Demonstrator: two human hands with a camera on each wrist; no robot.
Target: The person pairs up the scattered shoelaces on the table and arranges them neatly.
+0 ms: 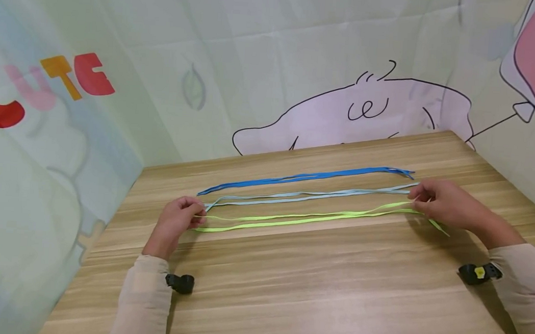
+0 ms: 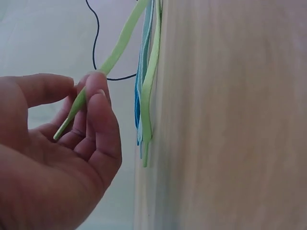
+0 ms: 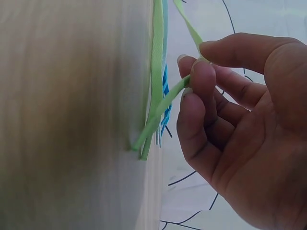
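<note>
A neon-green flat shoelace stretches between both hands, close over the table. My left hand pinches one end, and the narrow tip of the lace pokes out toward the palm. Near its other end my right hand holds it between thumb and fingertips, with a short tail hanging toward the tabletop. A second green strand lies on the table under the raised one. Beyond it runs a light blue lace in two strands, and behind that a blue lace.
The wood-grain table ends at the back against a printed cloth with cartoon figures and letters. More cloth hangs along the left and right sides. Black wrist cameras sit on both sleeved forearms.
</note>
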